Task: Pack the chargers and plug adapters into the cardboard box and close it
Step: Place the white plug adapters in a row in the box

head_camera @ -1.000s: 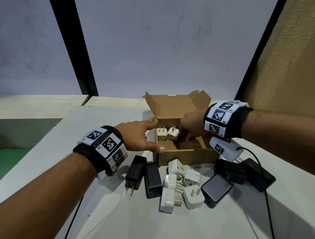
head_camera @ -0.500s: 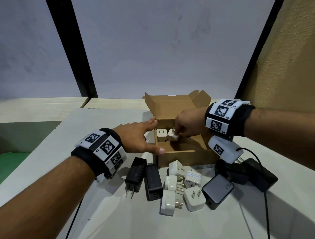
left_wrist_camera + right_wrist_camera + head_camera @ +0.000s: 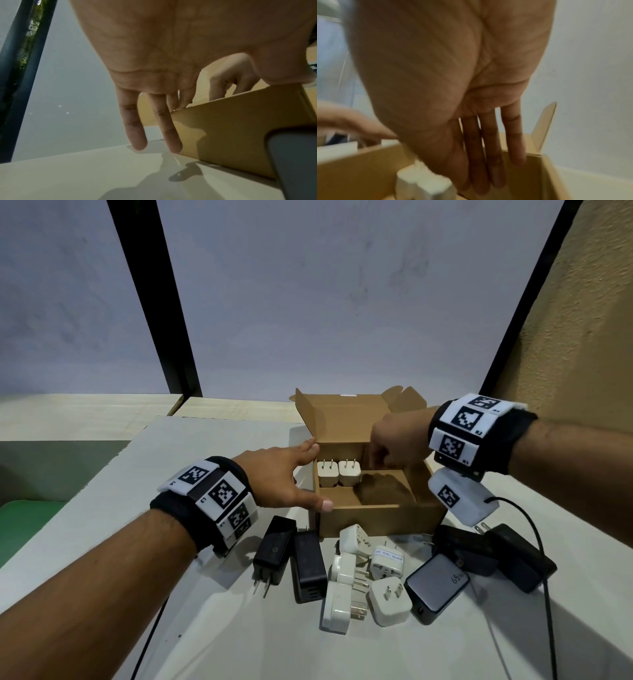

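Observation:
The cardboard box (image 3: 376,520) stands open on the table, lid flaps up at the back. Two white chargers (image 3: 339,477) stand side by side, prongs up, in its back left corner. My left hand (image 3: 298,470) rests against the box's left wall (image 3: 231,142) with straight fingers (image 3: 168,135), thumb at the front left corner. My right hand (image 3: 383,460) hovers over the box's back middle, empty; its straight fingers (image 3: 488,155) point down into the box beside a white charger (image 3: 423,185). Several loose chargers and adapters lie in front of the box.
In the pile are two black chargers (image 3: 291,556), several white plug adapters (image 3: 363,577), a dark 65 W charger (image 3: 436,583) and black power bricks (image 3: 493,553). A black cable (image 3: 544,559) runs along the right side. A wall stands behind the table.
My right hand let go of the second white charger, which now stands upright beside the first, and lifted up and to the right. The left hand stayed on the box.

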`<state>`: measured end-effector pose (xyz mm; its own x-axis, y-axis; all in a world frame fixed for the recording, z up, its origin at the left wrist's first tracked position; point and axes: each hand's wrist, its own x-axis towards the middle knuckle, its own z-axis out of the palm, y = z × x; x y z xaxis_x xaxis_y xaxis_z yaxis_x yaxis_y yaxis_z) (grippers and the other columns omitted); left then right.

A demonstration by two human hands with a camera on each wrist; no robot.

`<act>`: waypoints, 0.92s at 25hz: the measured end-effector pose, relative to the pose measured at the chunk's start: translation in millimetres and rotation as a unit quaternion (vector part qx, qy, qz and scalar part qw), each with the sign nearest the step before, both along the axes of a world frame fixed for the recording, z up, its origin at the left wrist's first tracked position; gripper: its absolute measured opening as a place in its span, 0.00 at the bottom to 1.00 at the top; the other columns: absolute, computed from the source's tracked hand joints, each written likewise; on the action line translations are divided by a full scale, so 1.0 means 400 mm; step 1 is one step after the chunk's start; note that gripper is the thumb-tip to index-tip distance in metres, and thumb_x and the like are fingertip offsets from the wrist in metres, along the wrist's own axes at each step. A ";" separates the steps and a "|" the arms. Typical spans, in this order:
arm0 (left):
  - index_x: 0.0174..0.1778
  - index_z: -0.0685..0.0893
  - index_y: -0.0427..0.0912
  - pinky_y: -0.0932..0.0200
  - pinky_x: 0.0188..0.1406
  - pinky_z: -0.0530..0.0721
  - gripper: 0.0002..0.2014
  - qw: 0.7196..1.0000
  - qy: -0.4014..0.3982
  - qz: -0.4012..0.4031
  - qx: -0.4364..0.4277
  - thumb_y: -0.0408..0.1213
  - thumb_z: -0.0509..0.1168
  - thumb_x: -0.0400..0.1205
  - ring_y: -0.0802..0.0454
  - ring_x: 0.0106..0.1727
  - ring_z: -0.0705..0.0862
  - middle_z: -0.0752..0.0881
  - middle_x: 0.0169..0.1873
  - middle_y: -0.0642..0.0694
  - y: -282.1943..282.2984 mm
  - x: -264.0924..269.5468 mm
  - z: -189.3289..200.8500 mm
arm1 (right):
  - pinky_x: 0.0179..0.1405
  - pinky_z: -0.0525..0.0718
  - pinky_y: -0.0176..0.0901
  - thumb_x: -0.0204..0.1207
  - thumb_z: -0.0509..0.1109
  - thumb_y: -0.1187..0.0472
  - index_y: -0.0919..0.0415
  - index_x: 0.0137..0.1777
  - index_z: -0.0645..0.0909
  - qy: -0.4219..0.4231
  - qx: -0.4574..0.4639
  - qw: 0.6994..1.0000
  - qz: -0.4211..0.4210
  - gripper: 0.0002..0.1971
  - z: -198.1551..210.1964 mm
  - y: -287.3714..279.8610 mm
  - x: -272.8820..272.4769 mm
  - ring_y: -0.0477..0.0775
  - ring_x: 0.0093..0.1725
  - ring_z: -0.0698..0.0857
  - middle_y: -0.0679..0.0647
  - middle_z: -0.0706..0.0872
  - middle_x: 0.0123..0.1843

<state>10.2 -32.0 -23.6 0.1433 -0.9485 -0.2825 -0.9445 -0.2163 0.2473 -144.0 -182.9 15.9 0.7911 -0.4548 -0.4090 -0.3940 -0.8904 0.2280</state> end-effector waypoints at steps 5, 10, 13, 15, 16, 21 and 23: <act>0.83 0.47 0.60 0.48 0.70 0.75 0.61 0.998 0.057 0.003 -0.025 0.73 0.68 0.55 0.57 0.64 0.82 0.52 0.82 0.63 0.001 0.008 0.006 | 0.64 0.82 0.47 0.84 0.60 0.56 0.60 0.70 0.80 0.091 -0.054 0.994 -0.008 0.18 -0.053 0.005 0.016 0.58 0.62 0.84 0.57 0.86 0.64; 0.83 0.48 0.56 0.47 0.75 0.69 0.64 0.999 0.050 -0.003 -0.013 0.75 0.65 0.52 0.54 0.72 0.75 0.46 0.83 0.64 -0.008 0.017 0.006 | 0.54 0.81 0.44 0.84 0.61 0.56 0.64 0.67 0.82 0.086 -0.081 0.993 0.004 0.18 -0.063 0.033 0.036 0.57 0.53 0.85 0.58 0.88 0.58; 0.83 0.49 0.55 0.48 0.76 0.67 0.62 0.999 0.041 -0.007 -0.016 0.75 0.65 0.54 0.52 0.73 0.73 0.45 0.83 0.64 -0.009 0.022 0.000 | 0.40 0.77 0.43 0.83 0.63 0.56 0.65 0.50 0.84 0.063 -0.113 0.992 0.014 0.13 -0.007 0.068 0.014 0.53 0.40 0.79 0.53 0.81 0.36; 0.83 0.50 0.53 0.51 0.77 0.67 0.61 0.998 0.050 -0.011 -0.021 0.73 0.67 0.56 0.52 0.72 0.74 0.45 0.83 0.64 -0.011 0.024 -0.003 | 0.36 0.80 0.42 0.82 0.66 0.54 0.60 0.36 0.80 0.008 -0.072 0.997 0.029 0.14 0.041 0.111 -0.029 0.50 0.32 0.79 0.51 0.79 0.30; 0.83 0.51 0.53 0.53 0.76 0.67 0.61 0.998 0.055 -0.012 -0.022 0.72 0.67 0.56 0.51 0.72 0.74 0.46 0.83 0.64 -0.013 0.018 -0.006 | 0.37 0.84 0.41 0.81 0.67 0.52 0.58 0.35 0.82 -0.014 -0.016 0.999 0.027 0.14 0.051 0.139 -0.062 0.48 0.32 0.82 0.50 0.84 0.32; 0.83 0.52 0.53 0.55 0.75 0.65 0.66 0.998 0.065 -0.002 -0.017 0.77 0.66 0.49 0.51 0.72 0.73 0.46 0.82 0.65 -0.021 0.024 0.003 | 0.36 0.82 0.44 0.82 0.60 0.41 0.59 0.50 0.88 0.041 0.047 0.998 0.027 0.23 -0.023 0.249 -0.152 0.54 0.39 0.84 0.54 0.89 0.44; 0.83 0.53 0.54 0.55 0.75 0.65 0.70 0.997 0.072 0.000 -0.017 0.80 0.64 0.43 0.51 0.73 0.73 0.46 0.82 0.66 -0.020 0.022 0.005 | 0.39 0.79 0.44 0.82 0.58 0.40 0.61 0.55 0.86 0.032 0.055 0.998 -0.007 0.26 -0.052 0.248 -0.162 0.56 0.41 0.82 0.56 0.87 0.46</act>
<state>18.8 -40.0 -21.8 0.1033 -0.9580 -0.2676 -0.8986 -0.2052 0.3879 -208.8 -83.6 -4.8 0.7554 -0.4152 -0.5070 -0.3946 -0.9059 0.1539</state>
